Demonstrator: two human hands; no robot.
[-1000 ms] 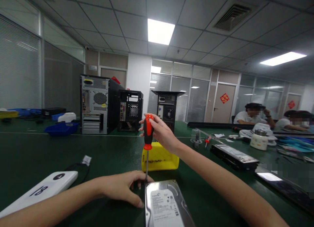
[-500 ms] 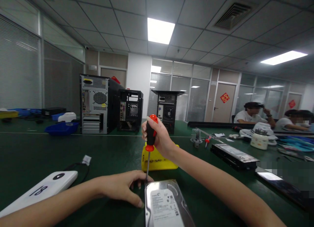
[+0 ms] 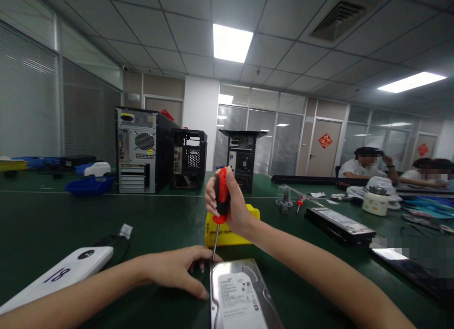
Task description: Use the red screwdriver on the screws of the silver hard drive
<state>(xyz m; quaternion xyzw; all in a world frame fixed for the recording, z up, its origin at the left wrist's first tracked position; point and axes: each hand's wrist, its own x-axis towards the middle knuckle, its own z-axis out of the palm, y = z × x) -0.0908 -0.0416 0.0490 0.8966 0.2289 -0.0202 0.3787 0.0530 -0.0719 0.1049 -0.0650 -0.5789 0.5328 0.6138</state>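
A silver hard drive (image 3: 241,296) with a white label lies in front of me, label up. My left hand (image 3: 180,270) is curled about its far left corner, the thumb at the left edge and a forefinger at the far edge. In my right hand (image 3: 232,201) is a red and black screwdriver (image 3: 222,194), gripped round the handle. Its shaft leans slightly, top to the right, and comes down to the drive's far left corner beside my left fingertips. The tip and whatever it touches are hidden. Behind stands a yellow box (image 3: 232,236), partly covered by my right hand.
A white power bank (image 3: 67,277) marked 18 lies left. Computer cases (image 3: 136,151) stand at the back, a blue tray (image 3: 88,186) beside them. Rightward are another drive on a black bracket (image 3: 340,225), a phone (image 3: 404,267) and a jar (image 3: 375,201). People sit far right.
The screwdriver's handle has tilted a little to the right, and my right hand has turned round it. My left hand and the hard drive stay almost where they were.
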